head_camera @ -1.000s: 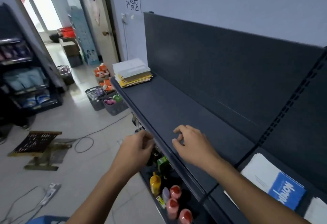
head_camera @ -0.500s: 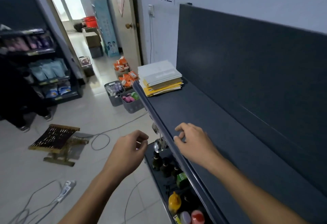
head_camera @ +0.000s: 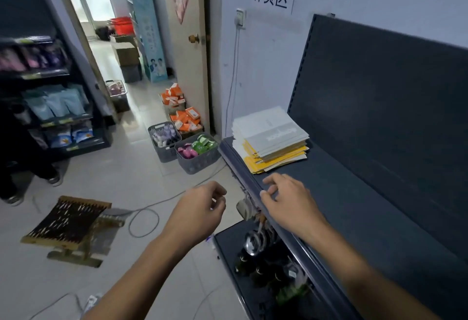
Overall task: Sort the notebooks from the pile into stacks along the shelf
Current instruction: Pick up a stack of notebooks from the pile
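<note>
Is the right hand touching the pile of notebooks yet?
Apart. In the head view, bare dark shelf shows between the right hand and the pile of notebooks.

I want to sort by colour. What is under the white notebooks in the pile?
Under the white notebooks lie yellow notebooks, their edges sticking out, resting on the dark shelf. Their covers and number are hidden.

Both empty hands now reach nearer the notebook pile at one o'clock; the right hand is nearly touching it.
</note>
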`<state>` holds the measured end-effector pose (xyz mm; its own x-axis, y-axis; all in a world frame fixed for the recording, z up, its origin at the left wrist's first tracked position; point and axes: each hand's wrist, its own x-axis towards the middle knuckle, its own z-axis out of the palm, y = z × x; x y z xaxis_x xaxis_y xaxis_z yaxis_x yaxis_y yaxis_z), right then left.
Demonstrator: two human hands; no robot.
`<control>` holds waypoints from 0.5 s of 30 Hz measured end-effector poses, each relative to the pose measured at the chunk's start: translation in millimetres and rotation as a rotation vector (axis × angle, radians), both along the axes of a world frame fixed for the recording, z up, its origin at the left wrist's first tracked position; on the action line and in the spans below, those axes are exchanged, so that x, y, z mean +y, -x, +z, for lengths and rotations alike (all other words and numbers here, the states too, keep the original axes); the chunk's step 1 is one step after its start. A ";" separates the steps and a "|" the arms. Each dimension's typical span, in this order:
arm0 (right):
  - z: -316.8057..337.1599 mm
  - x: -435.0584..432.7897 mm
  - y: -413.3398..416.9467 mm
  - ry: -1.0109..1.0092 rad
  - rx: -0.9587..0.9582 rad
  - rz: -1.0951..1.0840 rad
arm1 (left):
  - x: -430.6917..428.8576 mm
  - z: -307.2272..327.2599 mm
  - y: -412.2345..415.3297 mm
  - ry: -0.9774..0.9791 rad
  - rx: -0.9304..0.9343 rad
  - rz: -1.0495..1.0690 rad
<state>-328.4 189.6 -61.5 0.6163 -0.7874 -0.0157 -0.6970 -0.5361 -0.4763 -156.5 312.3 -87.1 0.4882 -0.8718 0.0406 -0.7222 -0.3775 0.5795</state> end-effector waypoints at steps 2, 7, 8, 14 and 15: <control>0.8 -6.4 -18.1 -0.006 -0.010 -0.032 | -14.7 2.0 -21.3 -0.005 -0.004 -0.041; 1.2 -35.7 -47.9 -0.012 -0.059 -0.144 | -63.2 10.3 -59.2 -0.006 -0.023 -0.160; 0.8 -44.3 -52.8 -0.008 -0.062 -0.161 | -75.3 11.4 -65.5 0.001 -0.025 -0.181; -4.3 -104.7 -77.3 -0.054 -0.049 -0.287 | -156.3 11.8 -100.6 0.062 -0.017 -0.301; -3.4 -115.0 -80.6 -0.056 -0.046 -0.311 | -169.6 13.1 -105.6 0.070 -0.004 -0.312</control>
